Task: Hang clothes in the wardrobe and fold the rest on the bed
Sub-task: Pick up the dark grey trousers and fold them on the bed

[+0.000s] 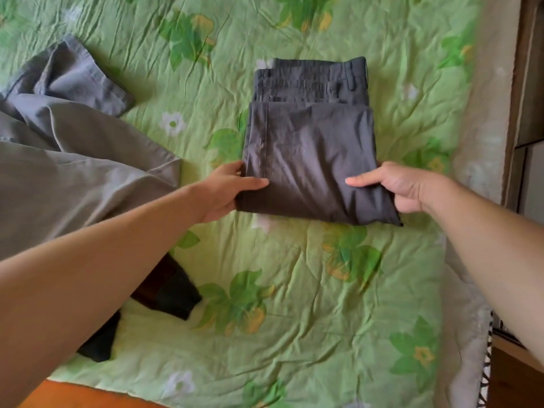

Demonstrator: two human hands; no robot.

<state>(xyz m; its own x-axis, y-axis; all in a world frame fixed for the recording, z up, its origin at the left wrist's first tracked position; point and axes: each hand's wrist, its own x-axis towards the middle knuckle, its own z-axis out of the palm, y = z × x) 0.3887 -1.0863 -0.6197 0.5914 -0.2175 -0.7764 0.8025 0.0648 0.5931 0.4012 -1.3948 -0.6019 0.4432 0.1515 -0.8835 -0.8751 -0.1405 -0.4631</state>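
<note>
2 hands: left hand [225,191], right hand [396,188] pinch nr edge of folded trousers [309,142]. Risk: uneven lift, fold slides apart.

The dark grey trousers [306,148] lie folded into a neat rectangle on the green flowered bed [294,290], with the waistband at the far end and the folded legs on top. A lighter grey garment [73,160] sprawls unfolded at the left. Nearer, a dark garment [170,293] lies partly hidden.
</note>
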